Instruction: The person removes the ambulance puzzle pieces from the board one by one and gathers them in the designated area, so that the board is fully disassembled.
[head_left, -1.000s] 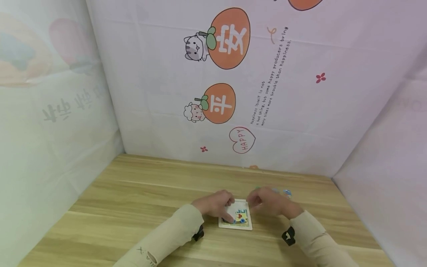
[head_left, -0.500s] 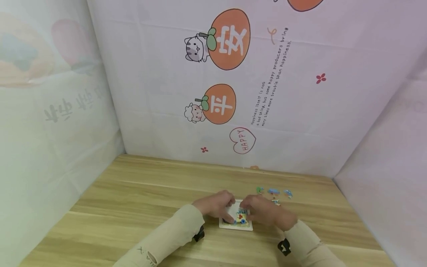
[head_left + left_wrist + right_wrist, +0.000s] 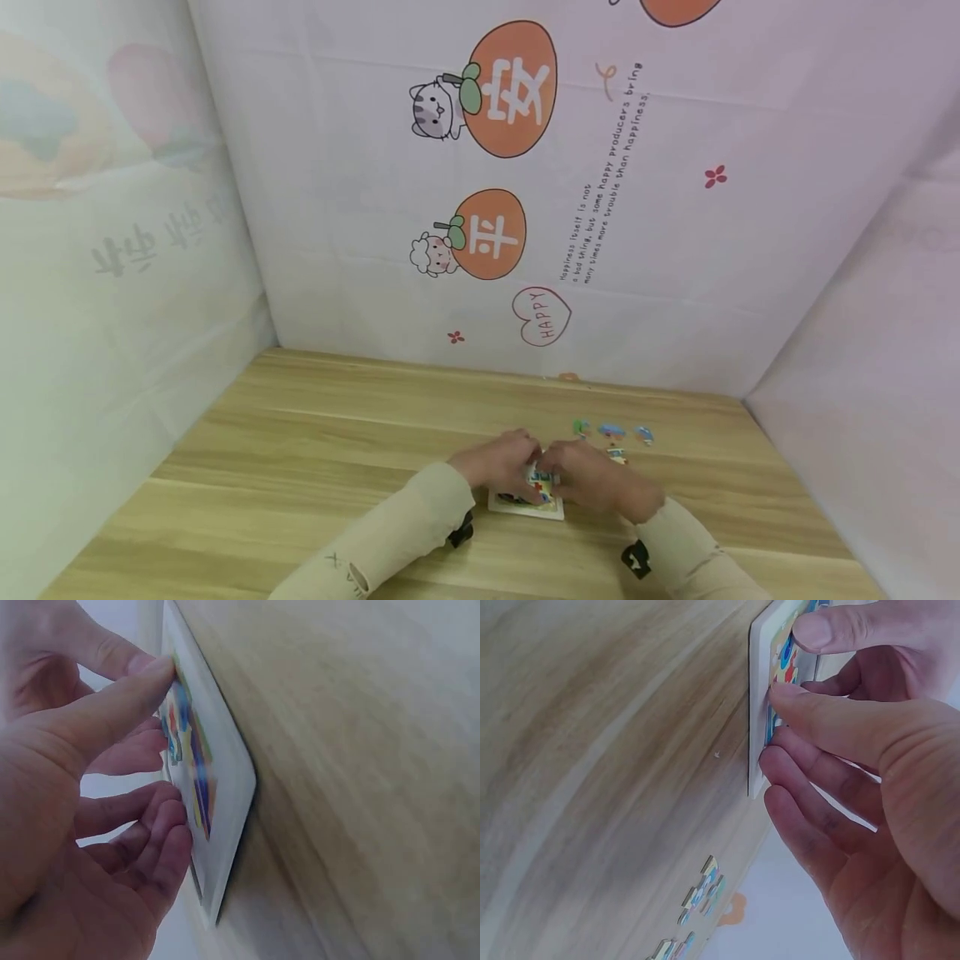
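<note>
A white puzzle tray lies on the table in the head view, partly filled with colourful jigsaw pieces that show a red cross and blue shapes. My left hand reaches over its left side. In the left wrist view the left thumb presses on the picture, while the other fingers bend loosely against the tray. From the right, my right hand comes in, its thumb and fingertips set about a piece at the tray's upper right. That piece is mostly hidden by the fingers.
Several loose jigsaw pieces lie behind and right of the tray, among them a green one, a blue one and another blue one. Printed white cloth walls in the wooden table.
My right hand has moved left onto the tray from beside the loose pieces. My left hand has shifted slightly right, so the two hands now nearly meet over the picture.
</note>
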A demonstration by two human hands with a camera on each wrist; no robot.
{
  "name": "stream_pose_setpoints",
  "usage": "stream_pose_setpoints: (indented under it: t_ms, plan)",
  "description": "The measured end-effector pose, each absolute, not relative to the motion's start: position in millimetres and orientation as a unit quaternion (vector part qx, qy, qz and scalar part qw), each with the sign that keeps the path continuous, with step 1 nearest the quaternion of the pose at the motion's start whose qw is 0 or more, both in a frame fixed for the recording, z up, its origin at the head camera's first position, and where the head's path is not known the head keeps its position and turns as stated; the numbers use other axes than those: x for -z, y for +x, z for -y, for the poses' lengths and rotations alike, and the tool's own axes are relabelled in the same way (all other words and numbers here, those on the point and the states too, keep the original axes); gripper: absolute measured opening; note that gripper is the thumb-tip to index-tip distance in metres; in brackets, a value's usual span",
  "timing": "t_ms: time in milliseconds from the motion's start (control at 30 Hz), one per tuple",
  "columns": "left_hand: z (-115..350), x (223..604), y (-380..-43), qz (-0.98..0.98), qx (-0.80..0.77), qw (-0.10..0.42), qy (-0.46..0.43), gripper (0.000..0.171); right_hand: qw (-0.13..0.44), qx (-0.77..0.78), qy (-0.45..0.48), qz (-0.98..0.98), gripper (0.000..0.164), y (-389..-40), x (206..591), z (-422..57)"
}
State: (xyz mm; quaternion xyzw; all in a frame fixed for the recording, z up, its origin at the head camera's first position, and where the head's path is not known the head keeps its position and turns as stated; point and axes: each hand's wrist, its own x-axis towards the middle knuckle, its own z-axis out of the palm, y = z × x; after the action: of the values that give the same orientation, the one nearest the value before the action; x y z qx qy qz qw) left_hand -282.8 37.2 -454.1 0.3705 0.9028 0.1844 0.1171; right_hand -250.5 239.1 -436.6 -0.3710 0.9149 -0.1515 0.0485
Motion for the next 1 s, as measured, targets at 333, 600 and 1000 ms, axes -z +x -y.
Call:
stream_pose_setpoints:
  t_ms: [333, 600, 1000]
  plan:
    - [-36.1, 454.9, -281.5, -0.897, -0.229, 0.136, 0.353, 0.059, 0.049, 0.153, -0.362, -0.918, 0.021, -255.5, 432.5, -237.5]
    - [-35.4, 455.8, -280.8, -0.898, -0.231, 0.142, 0.346, 0.056, 0.043, 0.198, -0.379, -0.903, 0.009, -259.9, 429.6, -237.9]
    - [-34.4, 456.6, -282.1, -0.896, -0.235, 0.141, 0.350, 0.052, 0.052, 0.227, -0.363, -0.902, 0.015, -263.5, 428.7, -240.1]
